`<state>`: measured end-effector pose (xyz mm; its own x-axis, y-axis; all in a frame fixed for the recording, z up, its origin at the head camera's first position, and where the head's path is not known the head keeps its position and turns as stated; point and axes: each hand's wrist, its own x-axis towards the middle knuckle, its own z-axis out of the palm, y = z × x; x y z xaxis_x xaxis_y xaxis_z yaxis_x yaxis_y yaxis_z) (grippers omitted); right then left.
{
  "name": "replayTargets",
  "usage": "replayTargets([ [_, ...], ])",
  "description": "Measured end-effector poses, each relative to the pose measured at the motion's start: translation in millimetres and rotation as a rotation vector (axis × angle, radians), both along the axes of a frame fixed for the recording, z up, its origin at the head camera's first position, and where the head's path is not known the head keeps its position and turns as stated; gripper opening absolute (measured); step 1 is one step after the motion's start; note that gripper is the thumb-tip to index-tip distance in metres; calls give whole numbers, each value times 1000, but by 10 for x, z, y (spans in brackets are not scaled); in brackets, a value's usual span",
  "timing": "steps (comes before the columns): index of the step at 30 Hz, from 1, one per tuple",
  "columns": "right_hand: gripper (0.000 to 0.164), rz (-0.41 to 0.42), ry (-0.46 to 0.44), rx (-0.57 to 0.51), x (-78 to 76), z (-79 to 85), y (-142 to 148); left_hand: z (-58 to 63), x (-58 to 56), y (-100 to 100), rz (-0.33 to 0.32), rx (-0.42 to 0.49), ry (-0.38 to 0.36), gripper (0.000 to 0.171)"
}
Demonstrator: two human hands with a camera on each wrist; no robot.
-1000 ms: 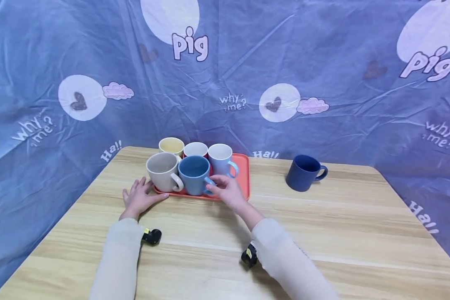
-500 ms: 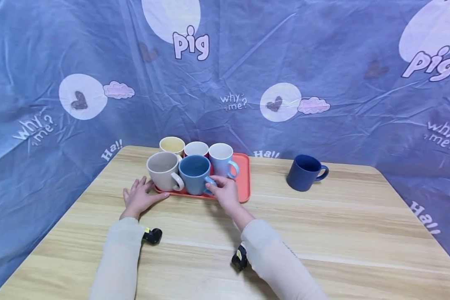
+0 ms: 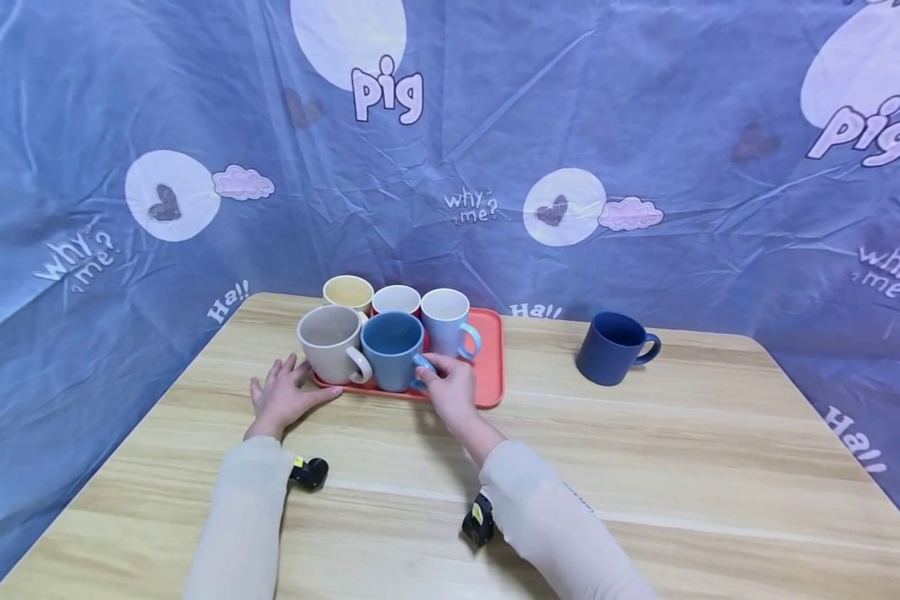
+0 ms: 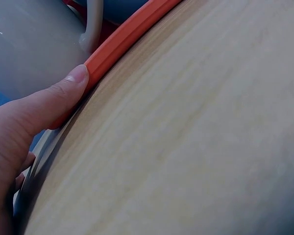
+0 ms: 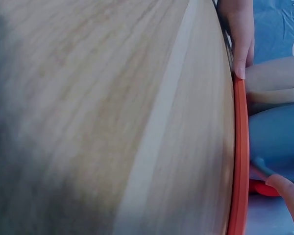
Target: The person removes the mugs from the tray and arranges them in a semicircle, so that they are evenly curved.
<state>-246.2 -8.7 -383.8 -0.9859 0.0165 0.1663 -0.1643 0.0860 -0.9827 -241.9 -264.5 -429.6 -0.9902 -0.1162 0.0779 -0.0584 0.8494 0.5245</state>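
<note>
In the head view, my right hand pinches the handle of a blue mug standing at the front of a red tray. The right wrist view shows my right thumb against that handle. My left hand lies at the tray's front left corner with its fingers spread. Its thumb touches the tray rim in the left wrist view, beside a light grey mug. Behind stand a yellow mug, a red mug with white inside and a light blue mug.
A dark blue mug stands on the wooden table to the right of the tray, its handle facing right. A blue printed cloth hangs behind the table and along its sides.
My right wrist and forearm have swung slightly left, while the fingers stay at the blue mug's handle. The mugs and my left hand keep their places; the head view has shifted a little.
</note>
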Motion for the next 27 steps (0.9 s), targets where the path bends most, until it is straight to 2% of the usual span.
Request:
replayTargets([
  [7,18,2,22,-28,13,41,53,16,-10,15,-6,-2,1,94],
  [14,17,22,-12,-67,33,124,131,23,-1,22,-9,-16,5,93],
  [19,18,19,-30,-43,52,214,273,21,11,25,-8,-11,12,91],
  [27,21,11,-57,-77,121,340,537,6,25,13,-10,-5,27,92],
])
